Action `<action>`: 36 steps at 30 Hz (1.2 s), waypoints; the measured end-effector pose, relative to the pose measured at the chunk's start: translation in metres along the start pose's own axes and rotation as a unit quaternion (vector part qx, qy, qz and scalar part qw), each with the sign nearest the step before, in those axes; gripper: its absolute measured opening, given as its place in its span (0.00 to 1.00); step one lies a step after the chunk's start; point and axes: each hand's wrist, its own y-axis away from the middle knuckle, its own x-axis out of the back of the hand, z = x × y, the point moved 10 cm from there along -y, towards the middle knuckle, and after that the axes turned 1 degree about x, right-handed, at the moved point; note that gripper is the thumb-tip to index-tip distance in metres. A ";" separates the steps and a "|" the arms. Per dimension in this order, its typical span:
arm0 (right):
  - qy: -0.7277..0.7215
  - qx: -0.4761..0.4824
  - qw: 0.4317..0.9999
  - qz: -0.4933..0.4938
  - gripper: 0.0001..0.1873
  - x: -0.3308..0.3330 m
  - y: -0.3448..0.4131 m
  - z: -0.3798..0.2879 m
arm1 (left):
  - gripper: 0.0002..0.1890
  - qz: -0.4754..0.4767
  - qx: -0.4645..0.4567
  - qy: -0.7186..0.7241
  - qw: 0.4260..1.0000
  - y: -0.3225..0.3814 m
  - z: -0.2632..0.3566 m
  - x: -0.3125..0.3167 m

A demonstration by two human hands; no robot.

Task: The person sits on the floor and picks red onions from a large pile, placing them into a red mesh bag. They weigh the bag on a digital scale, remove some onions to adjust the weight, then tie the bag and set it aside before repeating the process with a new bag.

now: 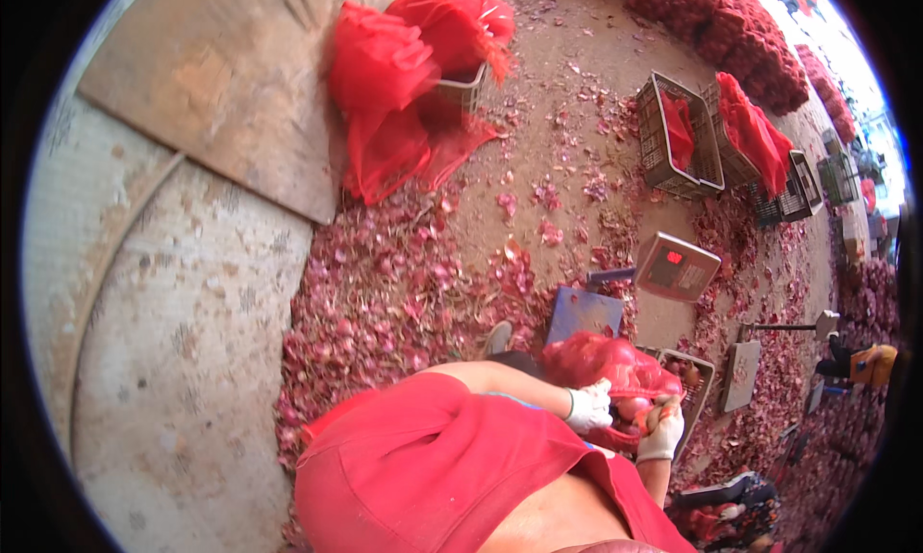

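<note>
A red mesh bag filled with red onions (602, 358) lies in front of me at the lower middle right, with its mouth towards my body. My left hand (591, 406), in a white glove, grips one side of the bag's rim. On the other side my right hand (661, 427), in a soiled white glove, is closed on the mesh edge. A red onion (632, 407) shows in the opening between the hands. Just beyond the bag is the blue platform (583, 315) of a scale, with its lit display head (676, 266) on a post.
A plastic crate with onions (703, 394) stands right of the bag. Empty red mesh bags (382, 84) cover a crate at the upper left; more crates (674, 131) stand upper right. Onion skins litter the floor. Two people (869, 365) (750, 510) are at the right.
</note>
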 end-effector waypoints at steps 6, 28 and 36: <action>0.026 -0.064 0.996 -0.058 0.17 -0.093 0.002 0.004 | 0.10 -0.104 -0.047 0.001 0.993 0.036 -0.046 -0.018; 0.144 -0.181 0.960 -0.159 0.08 -0.413 -0.108 -0.123 | 0.18 -0.164 0.283 0.090 0.941 0.260 -0.465 0.268; 0.196 -0.109 0.938 -0.263 0.07 -0.524 -0.183 -0.170 | 0.25 -0.106 0.340 0.120 0.927 0.210 -0.498 0.338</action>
